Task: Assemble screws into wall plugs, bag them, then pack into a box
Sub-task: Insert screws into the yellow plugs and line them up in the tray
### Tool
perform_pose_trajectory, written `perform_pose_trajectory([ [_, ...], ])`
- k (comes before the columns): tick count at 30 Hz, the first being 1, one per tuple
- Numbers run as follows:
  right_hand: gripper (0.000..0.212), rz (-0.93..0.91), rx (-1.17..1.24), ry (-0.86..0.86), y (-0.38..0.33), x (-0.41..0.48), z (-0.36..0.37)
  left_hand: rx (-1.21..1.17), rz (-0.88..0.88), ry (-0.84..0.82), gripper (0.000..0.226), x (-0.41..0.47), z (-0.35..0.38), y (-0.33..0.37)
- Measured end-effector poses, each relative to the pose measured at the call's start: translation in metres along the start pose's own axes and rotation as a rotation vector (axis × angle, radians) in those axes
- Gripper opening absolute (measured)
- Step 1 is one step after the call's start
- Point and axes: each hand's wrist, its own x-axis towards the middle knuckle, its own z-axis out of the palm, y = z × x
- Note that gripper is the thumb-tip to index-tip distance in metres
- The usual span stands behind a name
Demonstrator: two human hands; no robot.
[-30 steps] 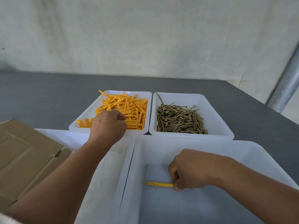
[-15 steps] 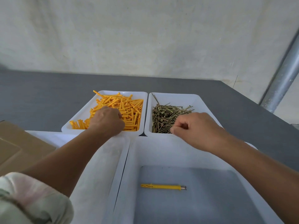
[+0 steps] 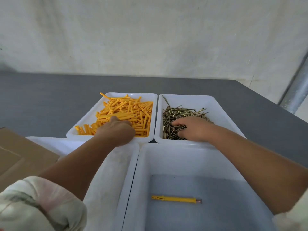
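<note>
Orange wall plugs (image 3: 133,110) fill the back left white tray (image 3: 86,117). My left hand (image 3: 116,130) rests knuckles-up on the plug pile, fingers curled down into it; its fingertips are hidden. Brass screws (image 3: 183,112) lie heaped in the back right white tray (image 3: 221,114). My right hand (image 3: 193,129) is down in that pile, with fingers and thumb curled round a few screws. One assembled plug with a screw head showing (image 3: 175,199) lies alone on the floor of the large near white bin (image 3: 166,160).
A second white bin (image 3: 106,180) stands left of the large one, under my left forearm. A brown cardboard box (image 3: 16,157) sits at the left edge. The trays rest on a dark grey table (image 3: 41,97). A metal pipe (image 3: 298,92) runs up at the far right.
My right hand let go of the assembled plug in the near bin, moved forward and dropped into the screw pile. My left hand stayed on the plugs.
</note>
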Motion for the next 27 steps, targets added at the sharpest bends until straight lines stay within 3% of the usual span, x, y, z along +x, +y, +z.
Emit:
perform_pose_trajectory([
  [6,0.064,0.043,-0.176,-0.111,-0.008,0.011,0.007,-0.015,-0.052,0.069,0.044,0.000,0.002,0.001],
  [11,0.033,-0.028,-0.322,-0.012,-0.010,0.006,0.003,-0.060,-0.009,0.158,0.023,0.003,0.004,-0.002],
  [14,0.018,-0.032,-0.277,0.031,-0.011,0.000,0.002,-0.091,0.006,0.197,0.011,0.003,0.005,-0.003],
  [21,0.023,0.008,-0.216,0.014,-0.013,-0.017,-0.010,-0.155,0.037,0.218,0.023,0.001,0.006,-0.005],
  [27,0.017,0.061,-0.005,0.146,-0.013,-0.029,-0.012,-0.271,0.025,0.240,0.024,-0.005,0.004,-0.006],
])
